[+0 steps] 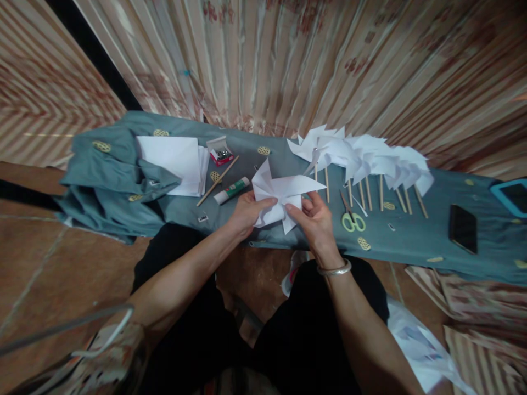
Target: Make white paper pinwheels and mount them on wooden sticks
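Forearms [185, 274] converging, left fingers [247, 196] and right fingers [315, 198] pinching, thumbs [267, 203] uppermost

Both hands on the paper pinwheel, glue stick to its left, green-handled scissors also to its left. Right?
Scissors are wrong: the head view shows the green-handled scissors to the pinwheel's right. Left hand and right hand are on the paper pinwheel, glue stick to its left.
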{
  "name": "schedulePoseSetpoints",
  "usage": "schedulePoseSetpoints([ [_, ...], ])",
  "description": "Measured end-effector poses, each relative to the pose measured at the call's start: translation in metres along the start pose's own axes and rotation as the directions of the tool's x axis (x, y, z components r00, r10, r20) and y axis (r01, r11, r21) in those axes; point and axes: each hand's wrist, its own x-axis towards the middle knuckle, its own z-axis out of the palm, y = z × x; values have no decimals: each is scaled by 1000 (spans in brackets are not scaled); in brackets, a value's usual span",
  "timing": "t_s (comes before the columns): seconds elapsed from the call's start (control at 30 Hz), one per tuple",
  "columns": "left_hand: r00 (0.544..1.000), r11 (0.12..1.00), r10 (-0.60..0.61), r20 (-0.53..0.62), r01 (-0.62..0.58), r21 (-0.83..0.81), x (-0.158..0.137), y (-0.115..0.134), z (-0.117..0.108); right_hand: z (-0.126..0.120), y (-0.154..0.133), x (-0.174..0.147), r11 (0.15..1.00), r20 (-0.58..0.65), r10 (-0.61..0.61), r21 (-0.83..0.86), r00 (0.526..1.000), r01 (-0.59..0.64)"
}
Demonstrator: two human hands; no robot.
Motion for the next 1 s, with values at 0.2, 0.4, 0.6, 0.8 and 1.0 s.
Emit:
schedulePoseSetpoints([
  [0.2, 1000, 1000, 16, 13, -16, 2, -1, -3, 2, 8, -4, 0, 997, -26, 68, 23, 997, -67],
  [0.4, 998, 999, 54, 18, -54, 8, -3, -4, 5, 12, -1, 3, 998, -88, 64, 1, 994, -64],
  [0.6, 997, 996, 77, 14, -78, 33, -3, -6, 4, 13, 2, 5, 996, -152, 28, -84, 988, -41],
  [0.8, 996, 994, 91, 11, -92, 65, -1, -8, 3, 11, 2, 5, 994, -135, 22, -101, 991, -36],
  [1.0, 997, 1000, 8, 73, -9, 16, -2, -2, 2, 10, -1, 4, 995, -133, 91, -29, 987, -96],
])
